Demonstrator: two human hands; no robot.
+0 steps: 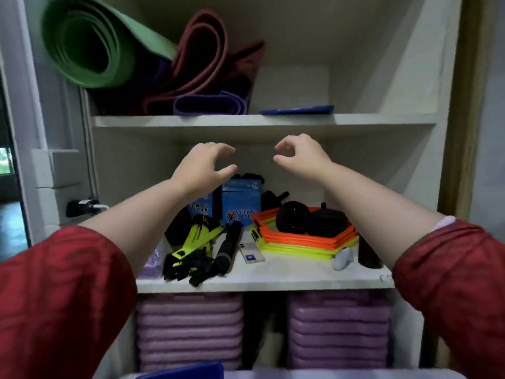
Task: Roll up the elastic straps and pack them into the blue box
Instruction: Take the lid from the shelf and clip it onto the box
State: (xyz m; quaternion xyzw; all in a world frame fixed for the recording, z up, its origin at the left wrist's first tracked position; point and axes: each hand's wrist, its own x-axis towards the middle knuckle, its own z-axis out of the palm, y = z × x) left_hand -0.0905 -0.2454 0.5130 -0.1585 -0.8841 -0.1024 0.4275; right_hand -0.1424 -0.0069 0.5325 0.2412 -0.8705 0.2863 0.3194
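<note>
Both the left hand [203, 164] and right hand [299, 154] hang empty, fingers curled loose, before the upper shelf [382, 120], seemingly reaching for the purple elastic straps [210, 103] folded there, the blue box [183, 372] waiting below.

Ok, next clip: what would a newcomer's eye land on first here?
Both bare hands, left hand and right hand, raised empty with fingers curled in front of the middle shelf. Behind them, a rolled green yoga mat fills the top shelf's left side, and a stack of orange and yellow hexagon rings sits on the middle shelf's right.
</note>
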